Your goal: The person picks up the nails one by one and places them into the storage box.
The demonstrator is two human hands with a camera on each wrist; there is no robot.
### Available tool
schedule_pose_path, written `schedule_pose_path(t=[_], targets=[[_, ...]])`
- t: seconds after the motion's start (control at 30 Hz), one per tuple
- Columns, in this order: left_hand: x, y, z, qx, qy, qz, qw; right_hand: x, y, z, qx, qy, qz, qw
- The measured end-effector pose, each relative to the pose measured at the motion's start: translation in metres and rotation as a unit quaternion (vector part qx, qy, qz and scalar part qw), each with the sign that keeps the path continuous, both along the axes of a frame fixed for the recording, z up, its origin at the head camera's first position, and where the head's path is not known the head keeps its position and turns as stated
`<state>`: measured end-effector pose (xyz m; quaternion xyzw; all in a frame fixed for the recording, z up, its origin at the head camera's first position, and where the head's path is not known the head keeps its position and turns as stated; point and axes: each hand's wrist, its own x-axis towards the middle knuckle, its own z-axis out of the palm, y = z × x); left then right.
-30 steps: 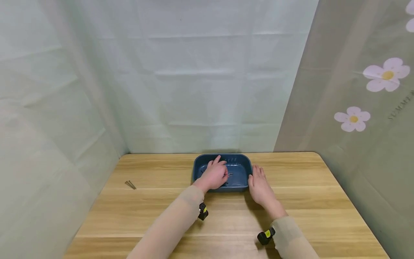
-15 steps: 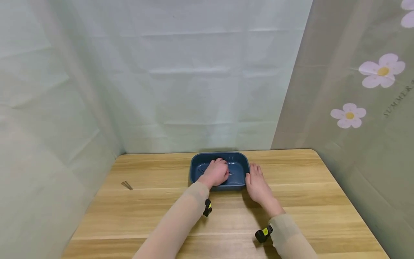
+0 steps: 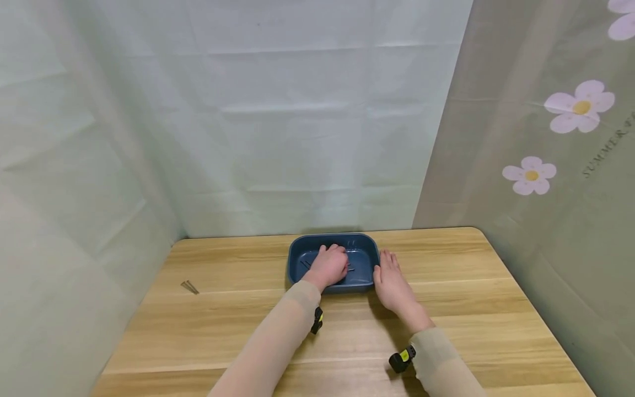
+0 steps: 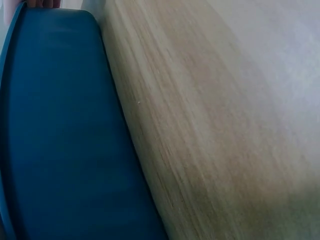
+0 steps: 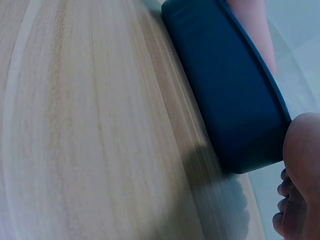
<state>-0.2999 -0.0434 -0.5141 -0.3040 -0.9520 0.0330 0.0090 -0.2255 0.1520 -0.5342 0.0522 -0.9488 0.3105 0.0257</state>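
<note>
A dark blue rectangular tray (image 3: pixel 364 260) stands near the back edge of the table. My left hand (image 3: pixel 329 267) reaches down inside it, its back turned up and its fingertips hidden from the head camera. Thin dark nail-like pieces (image 3: pixel 351 269) lie on the tray floor beside that hand; I cannot tell whether its fingers pinch any. Against the tray's right end rests my right hand (image 3: pixel 393 288), fingers straight and pointing away from me. The left wrist view is mostly filled by the tray's outer wall (image 4: pixel 65 125). In the right wrist view, part of the right hand (image 5: pixel 306 155) meets the tray corner.
A few thin nail-like metal pieces (image 3: pixel 189 287) lie together on the wooden table (image 3: pixel 238 320), well left of the tray. Behind the table hangs a pale curtain (image 3: pixel 297 138), with a flowered panel (image 3: pixel 531 175) on the right.
My left hand's raised fingers have lowered and bent down into the tray. The right hand stays at the tray's end. The head view has shifted slightly.
</note>
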Motion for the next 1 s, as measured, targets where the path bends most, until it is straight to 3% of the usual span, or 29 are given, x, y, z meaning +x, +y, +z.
schedule_pose_path(t=[0.47,1.0], targets=[[0.003,-0.002,0.007,-0.003,0.039,-0.009,0.9992,0.000,-0.001,0.001,-0.003,-0.004,0.002,1.0000],[-0.003,-0.015,0.020,0.041,0.022,-0.014,0.9988,0.000,0.000,0.002,0.003,-0.009,0.001,1.0000]])
